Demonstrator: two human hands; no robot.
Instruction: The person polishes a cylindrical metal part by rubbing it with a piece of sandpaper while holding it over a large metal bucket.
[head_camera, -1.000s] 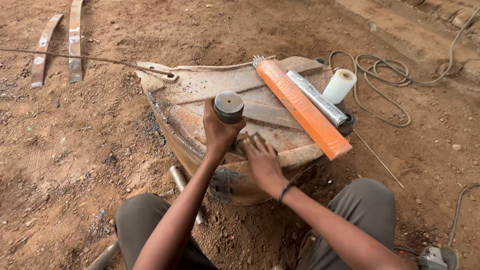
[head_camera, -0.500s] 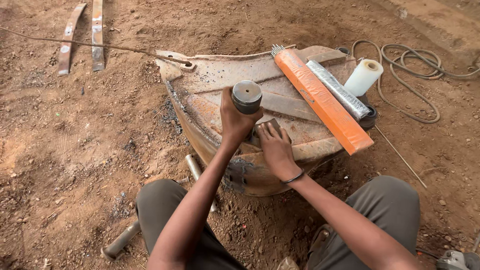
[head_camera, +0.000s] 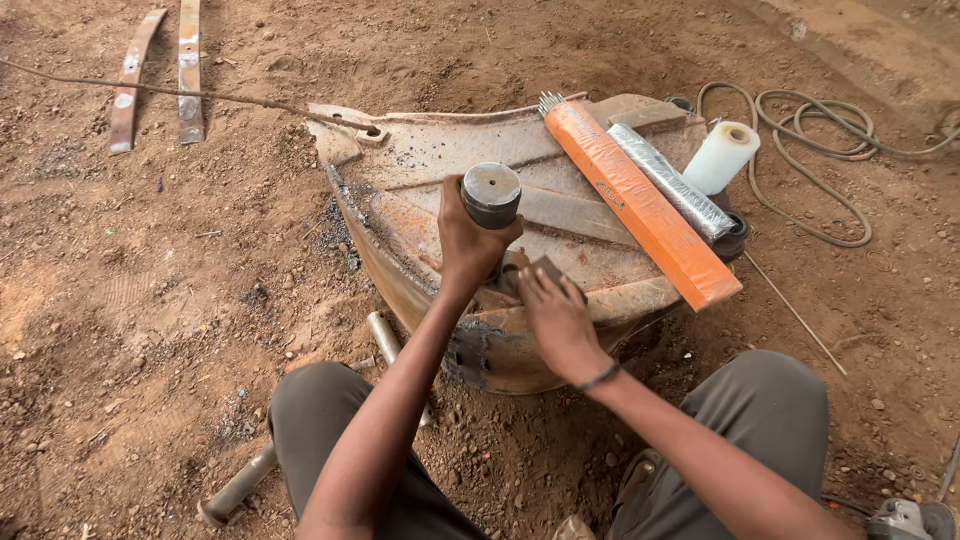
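At frame centre, the left hand (head_camera: 468, 240) wraps its fingers tight around an upright steel cylinder (head_camera: 491, 195) while the right hand (head_camera: 556, 318), fingers pressed together, steadies a small dark piece (head_camera: 553, 272) on the rusty metal shell (head_camera: 420, 170), so this looks like a positioning step calling for careful alignment.

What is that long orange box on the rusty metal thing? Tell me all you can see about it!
The long orange box is a slim, rectangular packet that looks like wrapped cardboard. It lies flat and slantwise on the rusty metal shell, its near end jutting past the shell's edge. Thin grey rods poke out of its far end, which is open. A silvery wrapped packet lies alongside it on the right. Neither hand touches it.
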